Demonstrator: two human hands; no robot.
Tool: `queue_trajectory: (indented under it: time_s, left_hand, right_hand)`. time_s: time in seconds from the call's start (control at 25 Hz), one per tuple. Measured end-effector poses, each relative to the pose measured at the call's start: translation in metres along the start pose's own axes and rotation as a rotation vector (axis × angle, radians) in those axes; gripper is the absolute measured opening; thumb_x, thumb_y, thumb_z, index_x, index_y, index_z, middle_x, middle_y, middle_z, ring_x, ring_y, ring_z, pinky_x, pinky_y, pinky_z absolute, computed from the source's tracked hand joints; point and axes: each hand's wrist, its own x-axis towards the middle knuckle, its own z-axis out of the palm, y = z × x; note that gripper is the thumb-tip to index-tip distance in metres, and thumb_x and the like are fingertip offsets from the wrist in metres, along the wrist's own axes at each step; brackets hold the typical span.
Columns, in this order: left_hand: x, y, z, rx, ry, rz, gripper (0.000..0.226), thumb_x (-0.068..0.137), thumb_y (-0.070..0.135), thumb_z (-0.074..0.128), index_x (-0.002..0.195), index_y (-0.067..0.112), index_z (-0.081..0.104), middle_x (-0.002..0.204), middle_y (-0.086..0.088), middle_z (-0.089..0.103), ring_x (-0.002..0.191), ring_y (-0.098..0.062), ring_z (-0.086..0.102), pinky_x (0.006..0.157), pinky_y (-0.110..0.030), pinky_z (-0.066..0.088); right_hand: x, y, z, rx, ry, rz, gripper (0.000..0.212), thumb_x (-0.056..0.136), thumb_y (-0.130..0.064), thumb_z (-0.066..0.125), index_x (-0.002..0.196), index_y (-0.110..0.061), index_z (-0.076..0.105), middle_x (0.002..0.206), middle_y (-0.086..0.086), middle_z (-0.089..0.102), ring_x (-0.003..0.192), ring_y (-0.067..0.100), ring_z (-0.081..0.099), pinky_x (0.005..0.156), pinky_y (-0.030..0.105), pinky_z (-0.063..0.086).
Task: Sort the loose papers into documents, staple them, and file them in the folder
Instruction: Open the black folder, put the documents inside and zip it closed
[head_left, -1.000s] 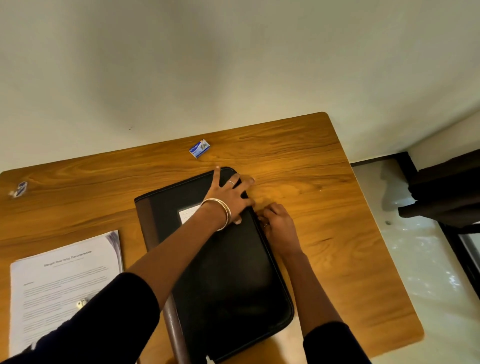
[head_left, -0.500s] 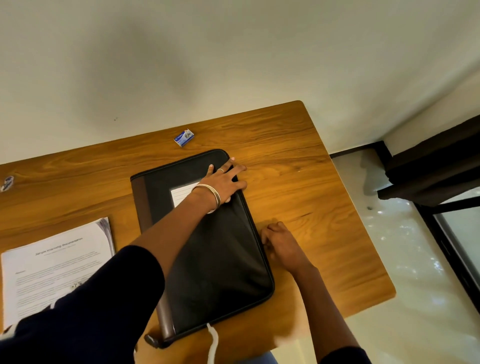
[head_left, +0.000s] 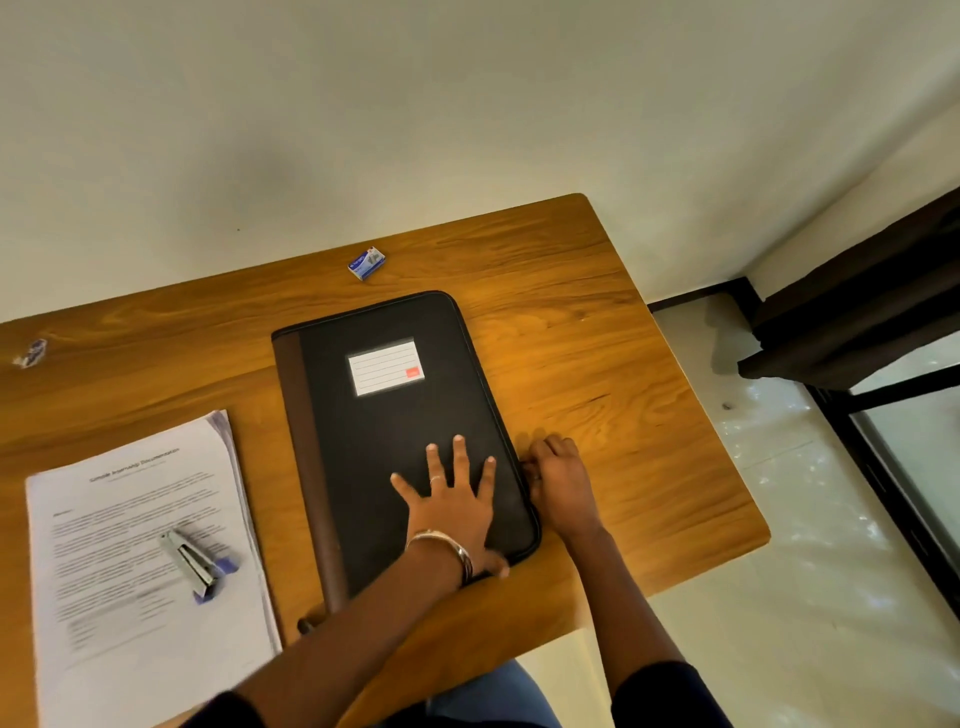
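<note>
- The black zip folder (head_left: 395, 441) lies closed and flat on the wooden table (head_left: 597, 364), with a brown spine strip along its left edge and a white lined label (head_left: 385, 367) on the cover, well beyond both hands.
- The left hand (head_left: 452, 504) rests palm down on the near part of the cover, fingers straight and spread apart, holding nothing; a ring sits on one finger and a metal bangle (head_left: 447, 545) circles the wrist.
- The right hand (head_left: 558, 480) is just to the right of the left hand, against the folder's right edge, its fingers curled in at the zip line; what they pinch there is too small to tell.
- Left of the folder, apart from both hands, lies a stack of printed papers (head_left: 140, 540), with a silver stapler (head_left: 192, 561) lying on top of it.
- A small blue staple box (head_left: 367, 263) sits on the table beyond the folder's far edge, near the wall.
</note>
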Motion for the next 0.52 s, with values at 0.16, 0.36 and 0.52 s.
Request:
queue_trajectory:
  time_s: [0.16,0.36,0.52]
  left_hand:
    - [-0.019,-0.002,0.031,-0.017,0.005,-0.016,0.111,0.077,0.059,0.061,0.143,0.027,-0.023,0.147,-0.022,-0.033,0.132,-0.055,-0.021,0.098,-0.078,0.009]
    - [-0.020,-0.004,0.031,0.005,-0.024,0.057,0.092,0.084,0.058,0.050,0.147,0.029,-0.011,0.152,-0.021,-0.022,0.134,-0.055,-0.014,0.101,-0.074,0.010]
    - [-0.019,-0.008,0.034,0.017,-0.035,0.082,0.088,0.084,0.060,0.048,0.147,0.032,-0.007,0.154,-0.017,-0.018,0.136,-0.053,-0.013,0.103,-0.072,0.011]
  right_hand:
    - [-0.005,-0.006,-0.001,-0.039,-0.043,0.009,0.022,0.080,0.003,0.057,0.102,-0.003,0.060,0.103,0.016,0.057,0.099,0.032,0.051,0.084,0.038,0.044]
    - [-0.019,-0.001,-0.002,-0.088,-0.094,0.043,0.021,0.085,-0.004,0.052,0.105,-0.007,0.058,0.104,0.011,0.058,0.101,0.030,0.051,0.082,0.038,0.045]
    - [-0.052,0.009,-0.010,0.301,-0.181,0.316,0.018,0.087,-0.016,0.046,0.075,-0.016,0.060,0.073,0.001,0.058,0.065,0.012,0.054,0.063,0.026,0.044]
